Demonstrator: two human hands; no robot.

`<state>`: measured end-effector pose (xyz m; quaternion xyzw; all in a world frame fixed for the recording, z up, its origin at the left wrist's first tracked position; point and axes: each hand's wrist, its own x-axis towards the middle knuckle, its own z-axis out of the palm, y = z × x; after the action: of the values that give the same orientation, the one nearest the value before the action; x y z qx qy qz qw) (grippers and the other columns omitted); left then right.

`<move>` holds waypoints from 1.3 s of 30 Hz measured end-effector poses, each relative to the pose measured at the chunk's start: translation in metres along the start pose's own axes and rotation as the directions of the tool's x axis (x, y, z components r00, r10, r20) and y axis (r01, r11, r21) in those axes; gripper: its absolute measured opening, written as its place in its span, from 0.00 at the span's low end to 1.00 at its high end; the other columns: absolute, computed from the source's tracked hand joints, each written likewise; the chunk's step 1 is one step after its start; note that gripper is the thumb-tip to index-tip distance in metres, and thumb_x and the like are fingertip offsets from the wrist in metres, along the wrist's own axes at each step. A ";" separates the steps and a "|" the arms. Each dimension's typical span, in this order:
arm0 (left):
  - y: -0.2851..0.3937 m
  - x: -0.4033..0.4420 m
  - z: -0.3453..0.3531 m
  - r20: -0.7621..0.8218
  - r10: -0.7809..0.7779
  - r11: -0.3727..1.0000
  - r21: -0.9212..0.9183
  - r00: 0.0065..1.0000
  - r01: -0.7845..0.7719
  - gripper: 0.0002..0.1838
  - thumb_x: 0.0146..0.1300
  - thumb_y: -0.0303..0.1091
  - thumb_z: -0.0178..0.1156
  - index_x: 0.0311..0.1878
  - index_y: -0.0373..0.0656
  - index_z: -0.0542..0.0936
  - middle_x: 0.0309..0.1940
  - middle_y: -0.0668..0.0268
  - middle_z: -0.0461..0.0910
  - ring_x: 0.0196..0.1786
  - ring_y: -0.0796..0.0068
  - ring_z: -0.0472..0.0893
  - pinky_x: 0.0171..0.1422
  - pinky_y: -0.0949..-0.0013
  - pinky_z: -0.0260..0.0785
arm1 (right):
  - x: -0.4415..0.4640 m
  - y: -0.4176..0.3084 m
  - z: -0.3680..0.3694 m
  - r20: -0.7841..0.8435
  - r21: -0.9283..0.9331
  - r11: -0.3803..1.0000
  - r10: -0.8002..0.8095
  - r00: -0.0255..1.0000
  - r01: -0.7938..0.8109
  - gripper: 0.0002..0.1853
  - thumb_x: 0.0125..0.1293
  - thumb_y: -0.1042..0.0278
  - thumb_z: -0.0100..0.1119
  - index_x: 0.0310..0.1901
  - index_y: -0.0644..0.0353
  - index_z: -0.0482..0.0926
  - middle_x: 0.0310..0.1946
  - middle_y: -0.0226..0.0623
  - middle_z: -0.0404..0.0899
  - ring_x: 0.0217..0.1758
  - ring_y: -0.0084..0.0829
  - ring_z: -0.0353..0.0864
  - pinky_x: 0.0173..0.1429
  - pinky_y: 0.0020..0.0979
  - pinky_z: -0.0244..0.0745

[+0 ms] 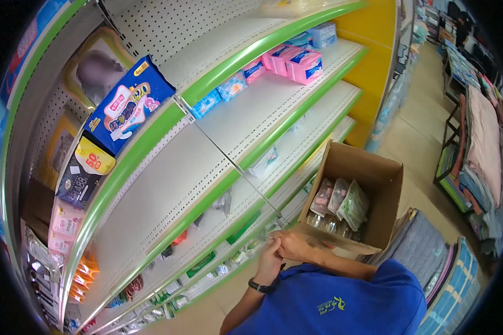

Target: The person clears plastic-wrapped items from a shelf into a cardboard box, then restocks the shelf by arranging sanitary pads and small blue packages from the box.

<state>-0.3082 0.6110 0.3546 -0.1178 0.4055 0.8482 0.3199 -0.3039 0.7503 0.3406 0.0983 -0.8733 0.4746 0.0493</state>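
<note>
**Both hands together at the front of the shelving, just beside the open carton**

Left hand (the one with the dark wristband) and right hand meet, fingers bent inward. Grip: fingers look closed around something small and clear, but can't confirm what it is; too small to tell. Cardboard box is open, nearest the right hand, with clear plastic packs grouped at one side inside. Green-edged shelves run diagonally past the hands; pink packs sit on an upper one, large blue pack stands farther left.
</note>
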 end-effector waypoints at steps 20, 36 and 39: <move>0.014 0.012 0.045 0.533 0.415 -0.331 0.843 0.737 -0.424 0.30 0.74 0.47 0.56 0.72 0.38 0.70 0.80 0.51 0.59 0.82 0.46 0.54 0.84 0.48 0.47 | 0.006 0.043 0.126 -0.202 0.940 -0.209 0.292 0.935 0.269 0.34 0.79 0.34 0.35 0.79 0.39 0.58 0.84 0.28 0.46 0.82 0.50 0.51 0.79 0.65 0.53; 0.025 0.000 -0.034 0.397 0.590 -0.278 0.917 0.703 -0.285 0.15 0.73 0.40 0.57 0.57 0.48 0.85 0.58 0.62 0.84 0.65 0.59 0.78 0.75 0.52 0.63 | 0.022 0.050 0.043 0.623 0.511 -0.669 -0.144 0.769 -0.540 0.41 0.75 0.29 0.42 0.67 0.64 0.68 0.65 0.43 0.77 0.68 0.38 0.76 0.72 0.42 0.69; 0.030 -0.007 -0.042 0.411 0.669 -0.175 0.897 0.620 -0.406 0.11 0.67 0.36 0.63 0.48 0.45 0.88 0.49 0.62 0.87 0.53 0.58 0.83 0.60 0.60 0.76 | 0.021 0.041 0.043 0.664 0.650 -0.455 -0.050 0.746 -0.609 0.38 0.76 0.31 0.44 0.66 0.63 0.70 0.57 0.36 0.80 0.61 0.35 0.79 0.67 0.40 0.73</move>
<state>-0.3244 0.5618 0.3493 0.2142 0.8816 0.4023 -0.1229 -0.3331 0.7333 0.2874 -0.0703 -0.0774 0.9220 -0.3729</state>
